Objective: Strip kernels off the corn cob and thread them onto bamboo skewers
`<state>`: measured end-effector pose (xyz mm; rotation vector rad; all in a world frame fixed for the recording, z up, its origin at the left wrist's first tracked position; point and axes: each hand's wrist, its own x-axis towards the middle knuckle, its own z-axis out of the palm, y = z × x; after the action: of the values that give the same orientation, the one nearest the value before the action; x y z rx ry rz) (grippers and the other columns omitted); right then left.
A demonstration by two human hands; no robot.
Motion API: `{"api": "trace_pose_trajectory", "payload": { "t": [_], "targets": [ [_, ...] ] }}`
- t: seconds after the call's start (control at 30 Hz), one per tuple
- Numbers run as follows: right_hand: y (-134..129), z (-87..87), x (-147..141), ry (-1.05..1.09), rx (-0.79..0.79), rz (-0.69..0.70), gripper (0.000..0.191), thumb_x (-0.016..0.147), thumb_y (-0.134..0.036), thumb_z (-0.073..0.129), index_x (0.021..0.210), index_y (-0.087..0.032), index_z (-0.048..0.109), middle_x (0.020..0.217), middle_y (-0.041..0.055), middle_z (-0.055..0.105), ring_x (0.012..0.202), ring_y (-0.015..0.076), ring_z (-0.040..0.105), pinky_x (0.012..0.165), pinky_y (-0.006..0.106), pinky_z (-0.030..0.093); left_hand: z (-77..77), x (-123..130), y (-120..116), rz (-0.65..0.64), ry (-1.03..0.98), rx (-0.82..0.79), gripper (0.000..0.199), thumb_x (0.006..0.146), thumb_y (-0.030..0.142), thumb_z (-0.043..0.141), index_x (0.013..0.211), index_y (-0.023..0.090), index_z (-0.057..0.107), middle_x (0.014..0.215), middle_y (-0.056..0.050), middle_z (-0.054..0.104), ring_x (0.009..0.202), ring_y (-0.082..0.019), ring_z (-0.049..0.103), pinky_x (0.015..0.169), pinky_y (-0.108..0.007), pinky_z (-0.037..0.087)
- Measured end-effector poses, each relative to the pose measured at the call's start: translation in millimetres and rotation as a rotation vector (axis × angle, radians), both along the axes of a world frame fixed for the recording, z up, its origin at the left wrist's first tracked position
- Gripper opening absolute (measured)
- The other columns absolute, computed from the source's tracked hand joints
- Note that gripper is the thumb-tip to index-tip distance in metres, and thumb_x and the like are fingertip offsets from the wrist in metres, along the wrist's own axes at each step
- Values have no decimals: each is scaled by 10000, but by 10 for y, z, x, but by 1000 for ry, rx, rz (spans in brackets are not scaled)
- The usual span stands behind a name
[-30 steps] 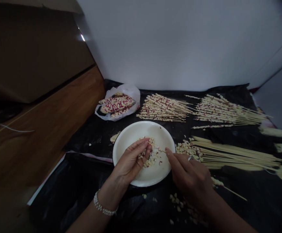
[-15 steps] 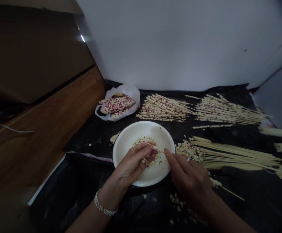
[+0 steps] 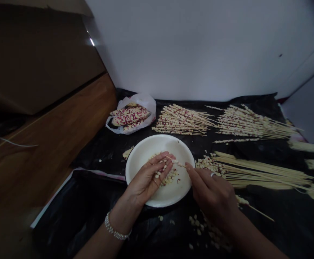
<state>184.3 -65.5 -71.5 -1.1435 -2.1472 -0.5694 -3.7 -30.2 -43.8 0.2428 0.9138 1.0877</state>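
Note:
My right hand (image 3: 211, 187) pinches a thin wooden skewer (image 3: 184, 166) near the bowl's right rim. Several pale corn kernels (image 3: 175, 162) are threaded on it, and its bare tip points left. Palm up over the bowl, my left hand (image 3: 147, 176) is cupped and holds a few loose corn kernels (image 3: 157, 175). Its fingertips lie by the skewer's tip; whether they touch it I cannot tell. Below both hands stands a white bowl (image 3: 138, 151) with more loose kernels (image 3: 170, 178) in its bottom.
Behind the bowl lie a plastic bag of speckled corn cobs (image 3: 130, 117) and two piles of threaded skewers (image 3: 181, 120). Bare skewers (image 3: 265, 171) and a heap of kernels (image 3: 209, 165) lie to the right. Black plastic sheeting (image 3: 92, 201) covers the surface; a wooden board (image 3: 73, 118) borders the left.
My left fingers have loosened from a pinch at the skewer and spread, showing kernels in the palm. The threaded part of the skewer is now more exposed. My right hand has shifted slightly right.

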Motion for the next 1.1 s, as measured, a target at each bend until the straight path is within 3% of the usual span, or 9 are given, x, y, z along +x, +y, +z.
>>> {"api": "trace_pose_trajectory", "payload": {
  "t": [0.27,0.5,0.63,0.83,1.1],
  "targets": [
    [-6,2,-2,-8,-19,17,360,864,-29,546,1218,-80,589,898,50,716,626,139,530,562,295,344,49,19,11,97,1,-93,198,839,8,603,1014,56,681,1036,-138,719,855,-149,712,811,-234,603],
    [-3,5,-13,-7,-19,9,336,882,-44,534,1210,-85,595,873,47,712,602,135,501,560,294,327,36,-2,44,101,-88,-119,266,925,158,539,1146,41,629,1130,-196,698,1023,-244,693,855,-324,604],
    [-1,-4,-10,4,-16,15,391,889,-64,524,1277,-98,558,871,46,709,587,126,494,555,289,334,23,-19,42,62,-100,-134,308,906,95,525,1194,30,613,1161,-205,688,1058,-275,680,892,-373,591],
    [-1,-3,-10,-19,-25,-1,455,860,-48,538,1313,-87,532,833,39,698,588,123,517,535,288,345,-25,-16,9,41,-60,-48,306,840,29,598,1137,69,662,1161,-173,696,1079,-259,670,922,-346,577],
    [9,-1,-8,-26,-14,9,330,872,-44,525,1190,-87,602,836,41,702,589,129,506,530,292,331,-15,3,5,57,17,-20,194,831,25,619,998,72,706,1130,-158,706,1044,-214,679,888,-261,579]
  ]
}}
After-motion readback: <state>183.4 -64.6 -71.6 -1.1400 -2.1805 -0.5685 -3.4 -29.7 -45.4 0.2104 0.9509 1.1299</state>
